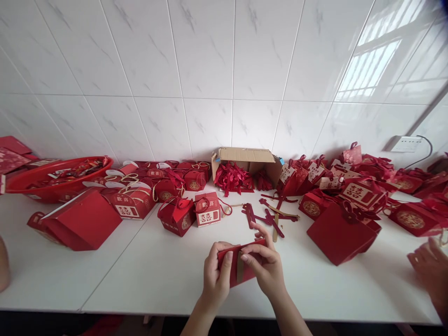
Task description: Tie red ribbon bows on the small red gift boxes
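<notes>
Near the front edge of the table, a small red piece [249,270] is held between both hands. My left hand [217,270] grips its left side, the thumb pressed on its face. A gold-brown strip [240,267] runs upright across the red piece. My right hand [266,263] pinches the top of this strip with thumb and index finger, the other fingers raised behind. Beyond my hands lie dark red and gold strips [271,217]. Two small red boxes with cords [177,217], [207,210] stand to the left of the strips.
An open cardboard box [245,155] of red ribbons is by the wall. A red basin [21,184] of wrapped items and a large red box [84,221] are left. Red boxes [345,231] crowd the right. Another person's hand [429,266] is far right, an arm [3,266] far left.
</notes>
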The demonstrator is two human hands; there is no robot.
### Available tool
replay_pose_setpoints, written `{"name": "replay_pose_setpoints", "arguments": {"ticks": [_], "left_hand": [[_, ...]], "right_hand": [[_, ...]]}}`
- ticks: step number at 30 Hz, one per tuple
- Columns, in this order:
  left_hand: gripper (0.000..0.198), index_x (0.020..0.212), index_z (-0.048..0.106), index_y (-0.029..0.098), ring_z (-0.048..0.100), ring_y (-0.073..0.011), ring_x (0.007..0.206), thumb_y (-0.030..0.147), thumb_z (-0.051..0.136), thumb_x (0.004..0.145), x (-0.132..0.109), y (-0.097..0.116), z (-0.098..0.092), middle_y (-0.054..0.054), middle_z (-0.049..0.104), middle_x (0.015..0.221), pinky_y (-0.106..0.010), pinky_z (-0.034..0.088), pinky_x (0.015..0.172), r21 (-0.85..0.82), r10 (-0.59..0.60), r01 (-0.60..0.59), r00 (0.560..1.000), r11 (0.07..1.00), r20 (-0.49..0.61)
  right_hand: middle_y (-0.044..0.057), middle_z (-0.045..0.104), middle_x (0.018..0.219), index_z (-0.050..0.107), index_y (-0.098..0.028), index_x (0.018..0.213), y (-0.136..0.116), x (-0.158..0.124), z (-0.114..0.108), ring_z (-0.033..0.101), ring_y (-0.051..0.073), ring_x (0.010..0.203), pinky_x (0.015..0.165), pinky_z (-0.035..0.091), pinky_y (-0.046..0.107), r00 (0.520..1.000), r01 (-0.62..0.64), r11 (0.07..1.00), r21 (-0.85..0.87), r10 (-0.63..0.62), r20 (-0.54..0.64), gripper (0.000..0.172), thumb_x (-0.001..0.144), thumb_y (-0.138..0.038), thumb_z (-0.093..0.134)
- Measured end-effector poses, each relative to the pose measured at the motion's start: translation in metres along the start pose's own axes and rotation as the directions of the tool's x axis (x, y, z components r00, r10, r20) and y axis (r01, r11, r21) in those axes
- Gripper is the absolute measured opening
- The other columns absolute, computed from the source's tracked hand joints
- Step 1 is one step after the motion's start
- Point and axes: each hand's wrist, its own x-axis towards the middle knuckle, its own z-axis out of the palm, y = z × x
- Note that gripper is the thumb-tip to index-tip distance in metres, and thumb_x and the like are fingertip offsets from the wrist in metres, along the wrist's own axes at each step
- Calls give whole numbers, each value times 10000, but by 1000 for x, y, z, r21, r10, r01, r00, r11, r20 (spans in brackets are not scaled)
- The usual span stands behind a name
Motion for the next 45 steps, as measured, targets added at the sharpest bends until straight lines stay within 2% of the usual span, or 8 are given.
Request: {"name": "replay_pose_setpoints", "arguments": {"ticks": [18, 23, 27, 31, 34, 39, 42, 45], "left_hand": [[161, 956, 566, 187, 596, -193, 849, 230, 412, 940, -15, -5, 4, -71, 617, 882, -324, 484, 754, -107, 109, -102, 993, 989, 55], [140, 999, 539, 200, 573, -205, 870, 209, 424, 918, -17, -1, -1, -89, 588, 922, -369, 491, 772, -111, 215, -203, 970, 973, 112], [372, 1084, 456, 210, 548, -232, 942, 241, 651, 769, -15, 7, -1, -100, 542, 1010, -402, 502, 801, 55, 319, -333, 931, 941, 176], [708, 1214, 357, 209, 518, -281, 1094, 255, 790, 655, -18, 1, -1, -141, 493, 1152, -452, 481, 885, 395, 322, -316, 945, 863, 54], [573, 1192, 394, 215, 571, -248, 1046, 232, 731, 729, -21, -1, -13, -117, 551, 1121, -401, 507, 858, 467, 220, -208, 975, 860, 27], [34, 831, 588, 206, 642, -160, 725, 182, 611, 826, -18, 21, -50, -19, 645, 779, -262, 531, 673, 387, 72, -141, 980, 911, 188], [62, 787, 633, 208, 665, -196, 807, 153, 617, 812, -12, 41, -64, -47, 671, 830, -287, 551, 693, 209, 111, -138, 985, 968, 134], [61, 807, 625, 221, 665, -194, 739, 163, 640, 799, -4, 59, -59, -35, 663, 769, -317, 559, 668, -60, 162, -159, 986, 985, 42]], "right_hand": [[80, 548, 1188, 728, -276, 805, -7, -15, -9, 566, 265, 1093, 786, 513, 368, 985, 164, 985, -48, -166, -41, 112, 785, -176, 683], [88, 624, 1060, 594, -252, 1090, -7, -18, -9, 613, 248, 979, 786, 525, 387, 995, 83, 996, 36, -80, -63, 351, 760, -242, 712], [4, 596, 747, 527, -226, 833, -9, -19, -8, 610, 160, 676, 614, 527, 287, 999, 18, 977, 212, -10, -40, 187, 769, -233, 703], [4, 582, 731, 494, -221, 794, -15, -19, -8, 590, 147, 660, 594, 511, 271, 994, 39, 980, 194, -18, -108, 203, 776, -221, 696], [11, 578, 734, 484, -222, 791, -18, -19, -12, 581, 155, 662, 587, 502, 283, 989, 74, 987, 143, -55, -136, 212, 777, -234, 695], [20, 568, 747, 475, -227, 811, -24, -20, -23, 566, 166, 671, 587, 477, 297, 987, 124, 992, 34, -120, -104, 228, 764, -191, 695], [17, 566, 732, 470, -229, 816, -32, -22, -26, 547, 164, 640, 572, 454, 306, 981, 192, 981, -6, -192, -20, 230, 754, -165, 682], [6, 564, 696, 469, -231, 813, -42, -24, -24, 528, 162, 605, 567, 427, 316, 954, 287, 958, -19, -284, 92, 229, 739, -152, 670]]}}
